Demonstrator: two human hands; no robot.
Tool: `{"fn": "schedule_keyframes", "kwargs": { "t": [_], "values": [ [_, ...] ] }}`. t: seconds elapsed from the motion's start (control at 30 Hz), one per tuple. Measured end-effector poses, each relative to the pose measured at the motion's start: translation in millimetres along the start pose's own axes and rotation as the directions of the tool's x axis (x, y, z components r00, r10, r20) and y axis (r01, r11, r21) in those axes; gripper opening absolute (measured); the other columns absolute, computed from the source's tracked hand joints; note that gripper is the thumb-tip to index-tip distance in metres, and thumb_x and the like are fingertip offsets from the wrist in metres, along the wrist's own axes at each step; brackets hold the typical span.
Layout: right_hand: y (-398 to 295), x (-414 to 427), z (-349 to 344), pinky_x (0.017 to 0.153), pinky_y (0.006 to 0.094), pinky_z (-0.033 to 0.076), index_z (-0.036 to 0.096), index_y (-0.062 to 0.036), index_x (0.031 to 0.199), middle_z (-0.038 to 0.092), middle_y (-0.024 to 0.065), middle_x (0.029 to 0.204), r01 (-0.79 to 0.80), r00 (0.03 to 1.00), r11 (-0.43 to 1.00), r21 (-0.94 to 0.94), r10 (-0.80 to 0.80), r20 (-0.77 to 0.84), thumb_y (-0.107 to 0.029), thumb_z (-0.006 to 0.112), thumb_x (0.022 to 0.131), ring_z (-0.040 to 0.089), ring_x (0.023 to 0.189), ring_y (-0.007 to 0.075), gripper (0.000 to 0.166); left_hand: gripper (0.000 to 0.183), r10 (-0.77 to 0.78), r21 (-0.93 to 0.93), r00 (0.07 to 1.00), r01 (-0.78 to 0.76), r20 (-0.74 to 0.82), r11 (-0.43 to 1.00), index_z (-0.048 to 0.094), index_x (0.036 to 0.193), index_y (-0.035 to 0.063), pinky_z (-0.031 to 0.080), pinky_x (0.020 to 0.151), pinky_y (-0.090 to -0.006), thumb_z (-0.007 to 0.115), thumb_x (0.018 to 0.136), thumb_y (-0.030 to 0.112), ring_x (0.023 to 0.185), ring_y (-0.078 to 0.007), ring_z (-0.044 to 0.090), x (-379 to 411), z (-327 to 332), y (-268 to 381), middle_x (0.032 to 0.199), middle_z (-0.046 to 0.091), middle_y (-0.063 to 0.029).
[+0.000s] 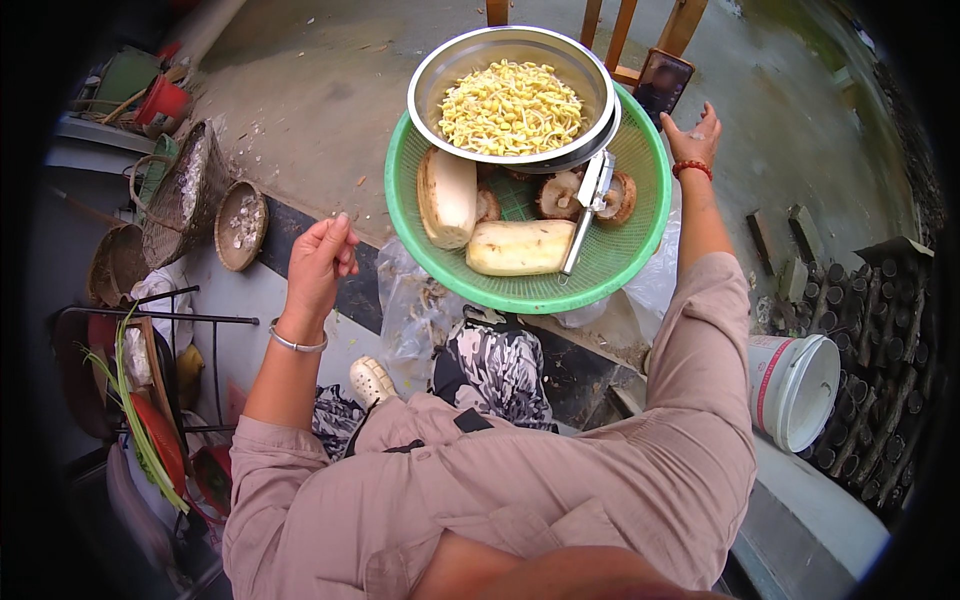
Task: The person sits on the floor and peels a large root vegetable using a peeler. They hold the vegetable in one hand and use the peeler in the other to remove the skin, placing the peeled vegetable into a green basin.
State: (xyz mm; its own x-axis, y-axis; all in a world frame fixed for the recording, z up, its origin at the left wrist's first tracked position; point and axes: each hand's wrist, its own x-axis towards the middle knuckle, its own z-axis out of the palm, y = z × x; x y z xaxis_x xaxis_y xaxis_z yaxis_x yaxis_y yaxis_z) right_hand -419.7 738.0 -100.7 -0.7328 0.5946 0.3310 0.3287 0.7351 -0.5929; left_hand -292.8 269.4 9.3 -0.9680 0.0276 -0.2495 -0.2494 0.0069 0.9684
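My left hand [324, 251] hangs in the air left of a green plastic colander basket [651, 259], its fingers curled together; no object shows in it. To the basket's right, my right hand [694, 140] is spread beside a smartphone [663, 81] that leans near the wooden chair bars. A steel bowl of bean sprouts [512, 107] rests at the basket's far side. Below it in the basket lie a peeled root piece, perhaps lotus root [451, 199], a second such piece [520, 247], shiitake mushrooms [561, 193] and a metal peeler [586, 214].
Wooden chair bars [619, 34] rise behind the bowl. Wicker baskets [187, 195] and a shallow woven tray [241, 225] stand left, above a black metal frame [161, 311]. Plastic bags [412, 300] lie beneath the basket. A white bucket [796, 391] and stacked logs [877, 360] are right.
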Motion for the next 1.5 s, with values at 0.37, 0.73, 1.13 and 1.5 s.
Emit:
{"fn": "schedule_keyframes", "kwargs": {
  "t": [0.37, 0.73, 1.13, 1.5],
  "values": [
    [-15, 35, 14, 0.09, 0.0325, 0.033, 0.027, 0.0029, 0.123, 0.036, 0.0182, 0.121, -0.263, 0.962, 0.872, 0.413, 0.269, 0.045, -0.047, 0.07, 0.053, 0.042, 0.107, 0.0265, 0.096, 0.066, 0.353, 0.785, 0.929, -0.297, 0.107, 0.544, 0.04, 0.112, -0.0027, 0.044, 0.06, -0.0287, 0.066, 0.063, 0.033, 0.065, -0.0187, 0.053, 8, 47, 6, 0.084, 0.051, -0.0137],
    [-41, -47, -61, 0.082, 0.0289, 0.038, 0.034, -0.0015, 0.118, 0.037, 0.0137, 0.118, -0.122, 0.993, 0.519, 0.846, 0.063, 0.105, -0.017, 0.063, 0.072, 0.044, 0.101, 0.0187, 0.057, 0.085, 0.193, 0.955, 0.969, -0.194, 0.152, 0.223, 0.026, 0.115, -0.0104, 0.047, 0.063, -0.0354, 0.063, 0.058, 0.04, 0.071, -0.0313, 0.057, 66, 91, -16, 0.077, 0.057, -0.0205],
    [-38, -98, -108, 0.064, 0.0239, 0.045, 0.049, -0.003, 0.104, 0.051, 0.0061, 0.1, -0.274, 0.961, 0.43, 0.86, 0.147, 0.233, -0.016, 0.057, 0.076, 0.052, 0.085, 0.0129, 0.031, 0.085, 0.228, 0.99, 0.969, -0.111, 0.089, 0.085, 0.032, 0.114, -0.0043, 0.038, 0.075, -0.0374, 0.066, 0.052, 0.043, 0.085, -0.029, 0.053, 70, 117, -28, 0.094, 0.054, -0.0166],
    [-42, -148, -137, 0.057, 0.0213, 0.044, 0.052, -0.0043, 0.097, 0.057, 0.0067, 0.089, -0.361, 0.932, 0.273, 0.892, 0.118, 0.342, -0.014, 0.052, 0.079, 0.055, 0.069, 0.0117, 0.02, 0.069, 0.097, 0.806, 0.993, 0.001, -0.073, 0.592, 0.042, 0.099, -0.0097, 0.044, 0.073, -0.0317, 0.067, 0.049, 0.031, 0.084, -0.0297, 0.056, 81, 96, -11, 0.091, 0.055, -0.0226]
  ]
}}
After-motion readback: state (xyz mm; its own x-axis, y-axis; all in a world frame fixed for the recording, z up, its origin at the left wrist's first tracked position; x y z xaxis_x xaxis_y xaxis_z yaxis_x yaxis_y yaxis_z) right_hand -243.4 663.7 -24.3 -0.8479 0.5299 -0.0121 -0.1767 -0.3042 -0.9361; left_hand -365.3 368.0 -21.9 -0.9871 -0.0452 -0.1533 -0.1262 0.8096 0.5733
